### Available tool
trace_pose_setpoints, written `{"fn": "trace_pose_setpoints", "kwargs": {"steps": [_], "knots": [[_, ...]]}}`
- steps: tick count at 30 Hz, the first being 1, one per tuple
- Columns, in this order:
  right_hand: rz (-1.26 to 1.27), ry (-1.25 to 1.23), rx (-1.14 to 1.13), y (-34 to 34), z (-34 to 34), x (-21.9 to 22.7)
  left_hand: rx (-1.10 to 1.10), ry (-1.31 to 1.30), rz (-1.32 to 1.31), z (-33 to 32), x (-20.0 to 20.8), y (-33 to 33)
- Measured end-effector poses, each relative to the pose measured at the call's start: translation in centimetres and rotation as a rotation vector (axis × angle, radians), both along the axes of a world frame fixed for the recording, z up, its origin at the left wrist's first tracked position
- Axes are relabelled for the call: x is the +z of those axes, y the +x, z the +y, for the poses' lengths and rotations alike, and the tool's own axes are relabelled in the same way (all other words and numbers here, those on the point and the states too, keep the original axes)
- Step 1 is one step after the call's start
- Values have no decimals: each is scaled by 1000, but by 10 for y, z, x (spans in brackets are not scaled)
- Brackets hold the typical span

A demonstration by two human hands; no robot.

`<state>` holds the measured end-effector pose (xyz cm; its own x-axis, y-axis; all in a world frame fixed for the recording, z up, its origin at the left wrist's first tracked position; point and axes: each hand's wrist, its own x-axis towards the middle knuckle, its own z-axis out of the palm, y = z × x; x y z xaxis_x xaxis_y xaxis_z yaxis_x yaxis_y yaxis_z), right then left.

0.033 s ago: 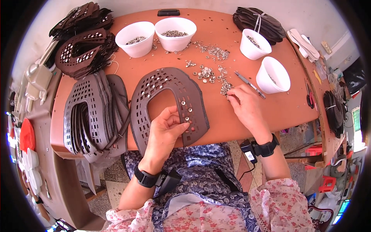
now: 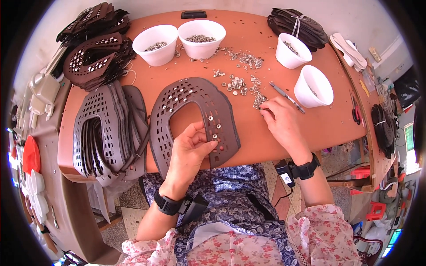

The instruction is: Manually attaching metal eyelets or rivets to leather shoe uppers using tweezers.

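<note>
A dark brown U-shaped shoe upper (image 2: 191, 94), perforated with rows of small slots, lies at the table's near edge. Silver rivets sit in some slots along its top, and a few larger round ones run down its right arm. My left hand (image 2: 191, 144) grips that right arm, fingers inside the opening and thumb on top, just below the lowest rivet. Out to the right, my right hand (image 2: 282, 119) has thumb and forefinger pinched at the edge of a small pile of rivets (image 2: 258, 99); anything between the fingertips is too small to make out.
Two white bowls (image 2: 202, 39) of metal pieces stand at the back, two more (image 2: 313, 86) at the right, one tilted. Stacked uppers (image 2: 104, 128) fill the left side; a tied bundle (image 2: 298, 29) lies back right. A pen (image 2: 287, 97) lies beyond my right hand.
My right hand has shifted very slightly at the rivet pile. My left hand and the upper have not visibly moved.
</note>
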<state>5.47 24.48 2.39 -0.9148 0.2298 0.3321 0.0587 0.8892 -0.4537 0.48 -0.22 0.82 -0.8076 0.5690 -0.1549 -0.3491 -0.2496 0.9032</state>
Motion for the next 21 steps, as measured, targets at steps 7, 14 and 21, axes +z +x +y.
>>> {"fn": "trace_pose_setpoints", "kwargs": {"steps": [7,14,21], "knots": [[17,83,34,-9,-1,-9,8,-13,12,0,-2,0],[55,156,103,-10,1,-7,0,3,7,1,-2,-2],[117,253,200,-8,-7,-1,8,-26,14,-1,-1,-1]]}}
